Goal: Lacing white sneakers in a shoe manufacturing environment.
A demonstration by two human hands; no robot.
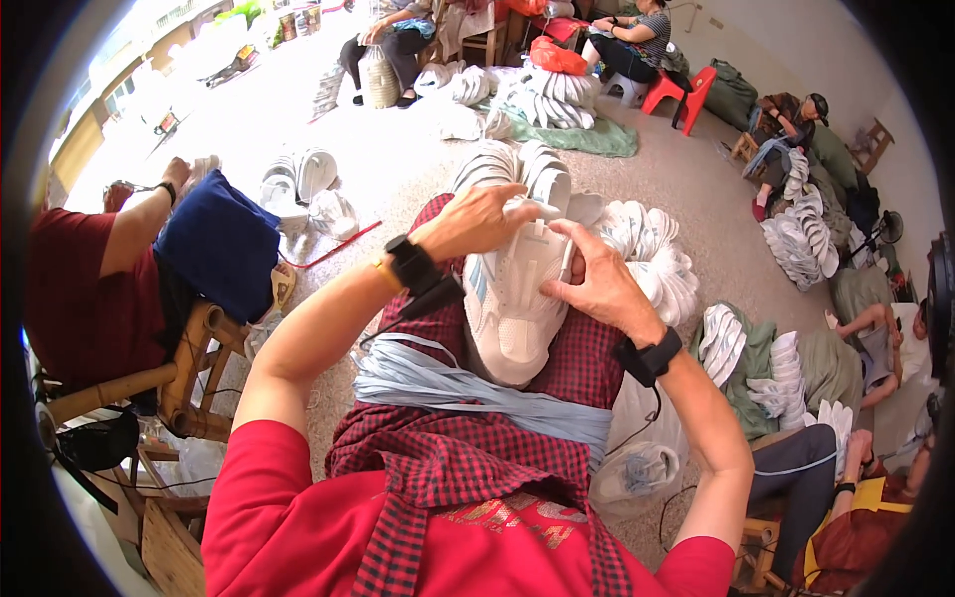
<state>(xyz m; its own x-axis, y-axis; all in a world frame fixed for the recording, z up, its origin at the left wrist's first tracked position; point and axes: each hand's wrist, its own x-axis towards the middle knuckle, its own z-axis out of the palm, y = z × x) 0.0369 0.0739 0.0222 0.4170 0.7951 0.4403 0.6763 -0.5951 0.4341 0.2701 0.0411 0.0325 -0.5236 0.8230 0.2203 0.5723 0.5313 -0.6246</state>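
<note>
A white sneaker [515,318] with pale blue side panels rests on my lap, its toe pointing toward me. My right hand [605,284] grips its right side near the lacing, thumb and forefinger bent against the upper. At the tongue end, my left hand [479,217] has its fingers drawn together; whatever they pinch is too small to make out. A bundle of light blue laces [477,393] lies across my red-and-black checked apron [448,468]. Just past my hands, more white shoes [542,174] stand in a row.
White shoes [652,259] are fanned out at my right, and a bagged sneaker [637,473] lies by my right thigh. A co-worker in dark red [99,259] sits close on my left beside a bamboo chair [189,368]. Other people sit around the room among shoe piles [796,249].
</note>
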